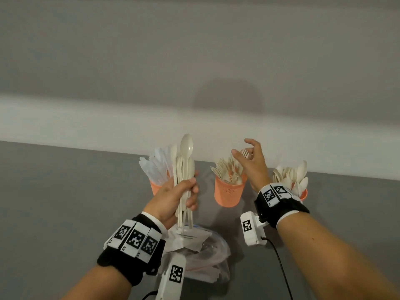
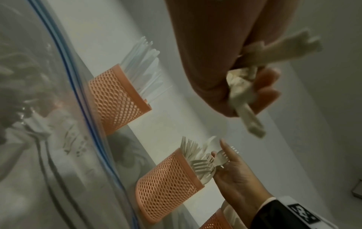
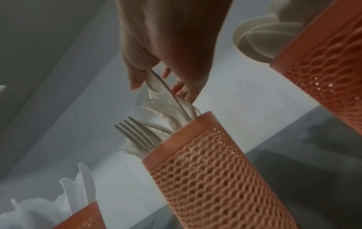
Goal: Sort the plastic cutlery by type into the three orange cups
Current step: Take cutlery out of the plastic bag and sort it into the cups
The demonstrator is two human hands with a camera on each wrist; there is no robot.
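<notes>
Grey tabletop (image 1: 65, 191) against plain pale wall (image 1: 129, 50)

The three orange plastic cups (image 2: 119, 99) have matt walls of open mesh with a smooth solid rim band. The cream plastic spoons (image 1: 186, 161) look smooth with a faint sheen; the translucent white plastic knives (image 2: 143, 69) are glossier. The clear plastic zip bag (image 1: 207, 254) is shiny and creased. The grey surface (image 1: 65, 191) looks matt and smooth.
</notes>
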